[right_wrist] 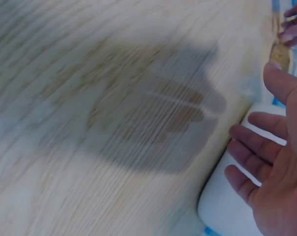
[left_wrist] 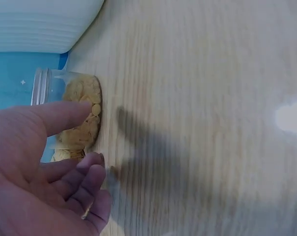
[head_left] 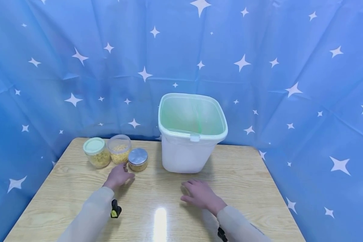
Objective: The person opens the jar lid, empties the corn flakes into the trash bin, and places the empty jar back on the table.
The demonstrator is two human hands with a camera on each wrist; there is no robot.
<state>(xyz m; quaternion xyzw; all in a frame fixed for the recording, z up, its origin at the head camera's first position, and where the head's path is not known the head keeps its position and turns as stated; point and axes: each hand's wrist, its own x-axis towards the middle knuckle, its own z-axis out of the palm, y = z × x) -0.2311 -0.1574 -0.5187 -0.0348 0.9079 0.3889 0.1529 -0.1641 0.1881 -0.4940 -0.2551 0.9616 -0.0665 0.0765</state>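
My left hand (head_left: 118, 176) reaches just in front of the jars, fingers loosely bent and holding nothing. Nearest to it is a small silver-lidded jar (head_left: 138, 159) with tan contents; in the left wrist view the thumb overlaps this jar (left_wrist: 82, 87), and whether they touch I cannot tell. Behind the fingertips stands a clear tub (head_left: 119, 149) of pale yellow bits. To its left is a jar with a mint-green lid (head_left: 97, 153) and yellowish pieces inside. My right hand (head_left: 199, 195) hovers palm down over the table, fingers spread and relaxed, in front of a white bin (head_left: 184, 156).
The bin stands tall at the back of the wooden table (head_left: 245, 181), its mint-green rim (head_left: 223, 126) around an open top. A blue curtain with white stars (head_left: 260, 67) hangs behind and on both sides. Light glares on the table's front middle.
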